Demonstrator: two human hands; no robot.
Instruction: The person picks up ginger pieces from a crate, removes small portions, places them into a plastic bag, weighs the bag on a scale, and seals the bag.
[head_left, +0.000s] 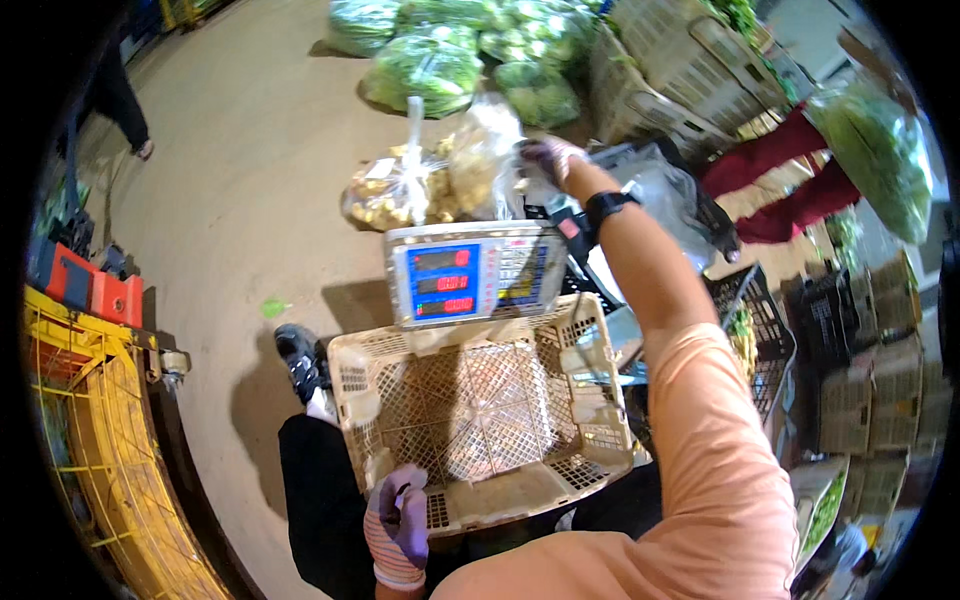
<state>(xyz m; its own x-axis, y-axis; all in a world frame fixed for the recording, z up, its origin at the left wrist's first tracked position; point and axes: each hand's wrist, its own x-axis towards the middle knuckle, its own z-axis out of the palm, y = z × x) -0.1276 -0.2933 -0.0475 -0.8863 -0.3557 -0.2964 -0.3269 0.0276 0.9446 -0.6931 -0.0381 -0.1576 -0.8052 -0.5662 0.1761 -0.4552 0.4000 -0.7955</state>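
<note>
In a striped glove with a purple palm, my left hand (397, 517) is curled at the near left corner of an empty beige plastic crate (517, 499). Whether its fingers grip the rim is unclear. My right hand (553, 159), also gloved, reaches out beyond a digital weighing scale (480, 274) with a lit red display. Its fingers are at the side of a clear plastic bag (486, 169) of pale brown produce, possibly ginger; the grip itself is hidden. A second, knotted bag (386, 191) of similar produce sits to the left of it.
Bags of green vegetables (424, 71) lie on the floor ahead. Stacked plastic crates (690, 67) stand at upper right, near a person's red trouser legs (795, 180). Black crates (757, 345) are to the right. A yellow metal frame (112, 420) runs along the left.
</note>
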